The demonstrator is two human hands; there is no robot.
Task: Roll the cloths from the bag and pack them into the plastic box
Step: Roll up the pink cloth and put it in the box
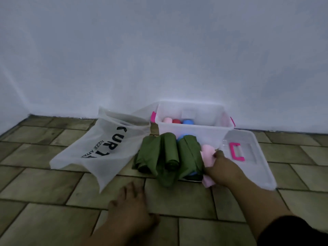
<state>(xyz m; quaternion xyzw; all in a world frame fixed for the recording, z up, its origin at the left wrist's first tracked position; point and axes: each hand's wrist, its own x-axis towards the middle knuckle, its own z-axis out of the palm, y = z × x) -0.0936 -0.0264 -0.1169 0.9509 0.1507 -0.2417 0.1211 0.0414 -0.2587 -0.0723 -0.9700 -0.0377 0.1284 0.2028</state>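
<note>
Gripping a pink roll (207, 151) round its middle, the right hand (221, 168) has fingers and thumb curled about the cloth, and both ends stick out free; the roll sits at 3 o'clock of three green rolls (160, 153), touching the nearest, with the box (195, 129) at 12 o'clock of them. The left hand (132, 203) rests flat on the tiles (53, 219) at 6 o'clock, fingers spread, holding nothing.

The free ends are the likely trouble; a one-handed lift could let the outer layer slip and the roll unwind before it clears the near wall of the box. That wall stands high, so a low carry may catch the roll on the rim. The green rolls look slack, with a blue cloth (192, 173) tucked under one; a brush from the wrist could drag them open. The lid (262, 167) lies at 3 o'clock, close to the forearm, and could be knocked; the bag (106, 151) lies flat at 9 o'clock, and whether more cloths are inside cannot be told.
</note>
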